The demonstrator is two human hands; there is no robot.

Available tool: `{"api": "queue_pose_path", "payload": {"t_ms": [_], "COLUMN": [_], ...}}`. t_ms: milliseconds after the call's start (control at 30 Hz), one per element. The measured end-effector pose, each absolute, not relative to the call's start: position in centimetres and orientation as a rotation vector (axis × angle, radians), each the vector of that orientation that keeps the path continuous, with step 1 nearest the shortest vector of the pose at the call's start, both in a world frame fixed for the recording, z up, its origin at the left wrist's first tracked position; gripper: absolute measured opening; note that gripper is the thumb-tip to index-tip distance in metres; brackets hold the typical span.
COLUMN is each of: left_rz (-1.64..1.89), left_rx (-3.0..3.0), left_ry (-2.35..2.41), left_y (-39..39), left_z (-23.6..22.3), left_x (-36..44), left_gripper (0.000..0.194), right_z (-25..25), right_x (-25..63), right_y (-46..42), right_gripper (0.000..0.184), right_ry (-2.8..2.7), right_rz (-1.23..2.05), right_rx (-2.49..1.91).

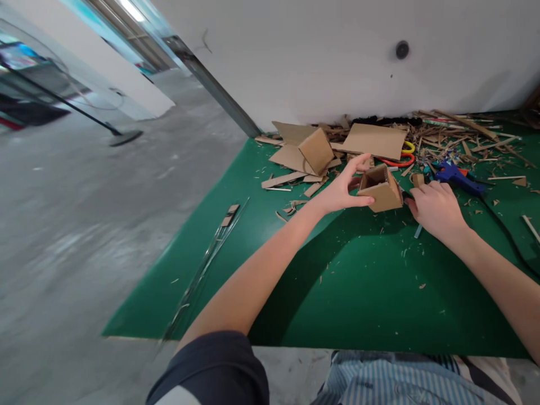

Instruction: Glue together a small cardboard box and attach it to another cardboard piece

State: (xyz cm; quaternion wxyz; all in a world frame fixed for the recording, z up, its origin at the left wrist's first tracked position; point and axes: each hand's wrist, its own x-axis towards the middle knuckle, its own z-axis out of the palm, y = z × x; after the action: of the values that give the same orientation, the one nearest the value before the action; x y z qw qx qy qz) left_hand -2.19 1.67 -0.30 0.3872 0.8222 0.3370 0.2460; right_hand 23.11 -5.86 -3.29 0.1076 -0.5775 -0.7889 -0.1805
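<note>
The head view shows the small cardboard box (pixel 386 197) above the green table (pixel 358 292), its open end tipped toward the left hand (pixel 341 191), whose thumb and fingers grasp its sides. The right hand (pixel 439 211) is curled at the box's other end; what its fingers grip cannot be told. Green surface, dotted with crumbs, stretches from the hands to the near edge and toward the slanting left edge, where thin clear strips (pixel 202 267) lie. Scraps (pixel 447 135) line the wall (pixel 329 62); the blue glue gun (pixel 458 175) sits just beyond the right hand.
</note>
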Motion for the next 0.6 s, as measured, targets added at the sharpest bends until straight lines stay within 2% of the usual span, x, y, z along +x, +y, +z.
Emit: {"api": "queue_pose_path", "payload": {"t_ms": [233,400,600], "left_rz": [0.28,0.145,0.074], "left_rx": [2.237,2.39,2.534], "left_ry": [0.904,0.977,1.079], "left_y": [1.8,2.5,4.0], "left_z": [1.0,1.8,0.7], "left_x": [-2.9,-4.3,-5.6], "left_gripper": [0.106,0.092,0.095], "right_z": [-3.0,-3.4,-3.5], "right_x": [22.8,23.0,23.1], "right_y": [-6.1,-6.1,-6.0], "right_gripper": [0.032,0.027,0.018], "right_ry": [-2.316,-2.223,-2.075], "right_rz": [-0.456,-0.459,-0.445], "right_rx": [-1.845,-1.833,-1.756]}}
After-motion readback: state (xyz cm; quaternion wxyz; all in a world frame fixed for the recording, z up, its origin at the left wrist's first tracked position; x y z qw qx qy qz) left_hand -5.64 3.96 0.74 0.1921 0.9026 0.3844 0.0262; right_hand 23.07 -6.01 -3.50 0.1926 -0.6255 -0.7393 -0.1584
